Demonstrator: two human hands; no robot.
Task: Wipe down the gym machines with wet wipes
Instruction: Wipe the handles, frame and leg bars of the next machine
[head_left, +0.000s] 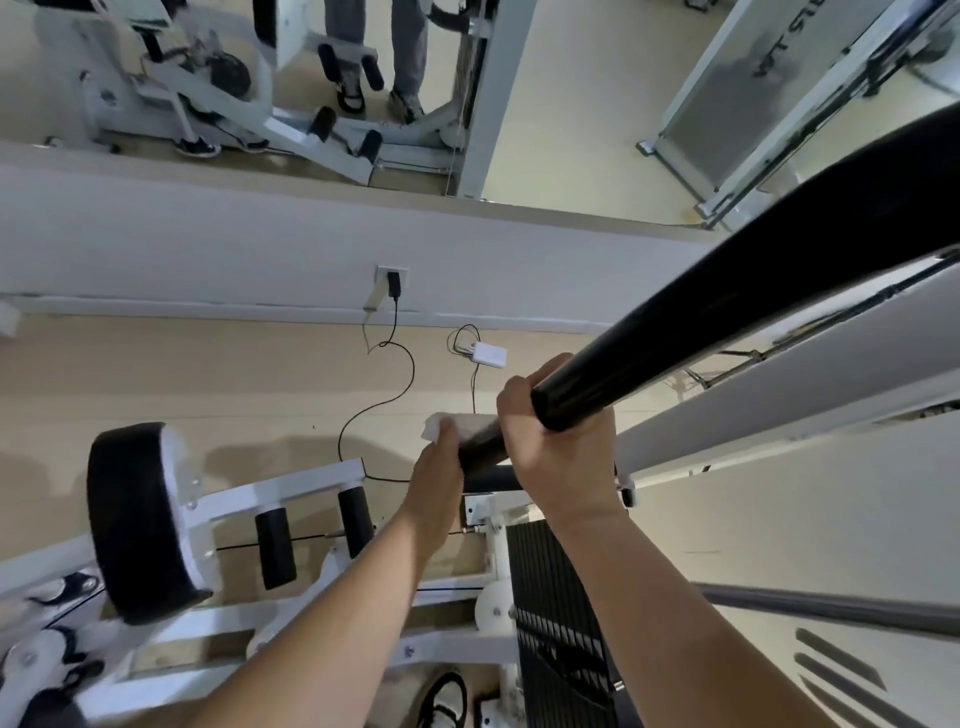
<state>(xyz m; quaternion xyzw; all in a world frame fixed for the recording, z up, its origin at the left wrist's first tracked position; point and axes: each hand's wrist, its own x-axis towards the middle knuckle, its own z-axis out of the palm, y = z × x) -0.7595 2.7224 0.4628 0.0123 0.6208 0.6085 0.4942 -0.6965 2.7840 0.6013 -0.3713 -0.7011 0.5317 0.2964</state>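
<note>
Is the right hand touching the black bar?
Touching. The head view shows the right hand with its fingers curled round the end of the black bar.

Gym: white steel-framed weight machine (291, 483) with black foam rollers (275, 548) at 7 o'clock, large wall mirror (571, 104) at 12.

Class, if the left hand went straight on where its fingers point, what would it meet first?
The left hand holds the wipe; beyond it the way looks free to the floor, depth unclear.
</note>
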